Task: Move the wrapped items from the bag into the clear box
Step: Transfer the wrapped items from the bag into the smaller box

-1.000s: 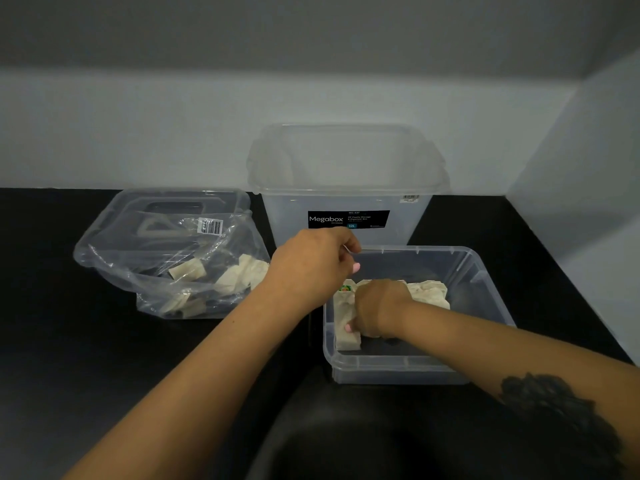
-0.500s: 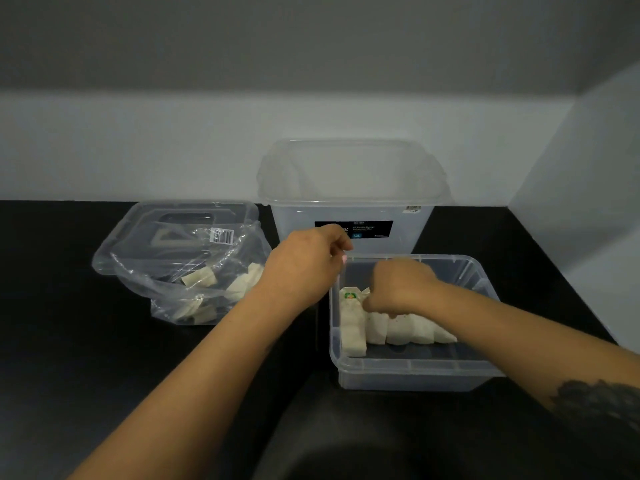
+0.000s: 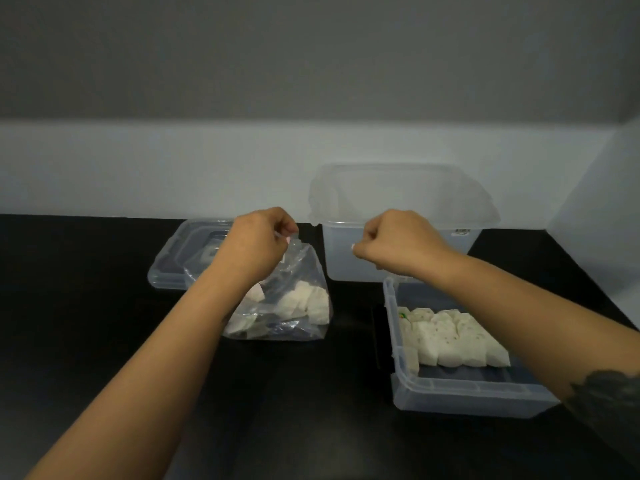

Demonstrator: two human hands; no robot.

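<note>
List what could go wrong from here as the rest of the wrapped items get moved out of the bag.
1. The left hand pinches only the top edge of the bag; if the thin film slips, the wrapped items in the bag could spill onto the black counter.
2. The row of wrapped items already spans the clear box; careless drops may topple it.
3. The right hand hovers by the tall tub and might bump it.

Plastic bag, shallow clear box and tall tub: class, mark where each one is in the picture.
plastic bag (image 3: pixel 304 271): head view, on its clear upper side.
shallow clear box (image 3: pixel 467 398): head view, on its near wall.
tall tub (image 3: pixel 398 202): head view, on its frosted upper wall.
</note>
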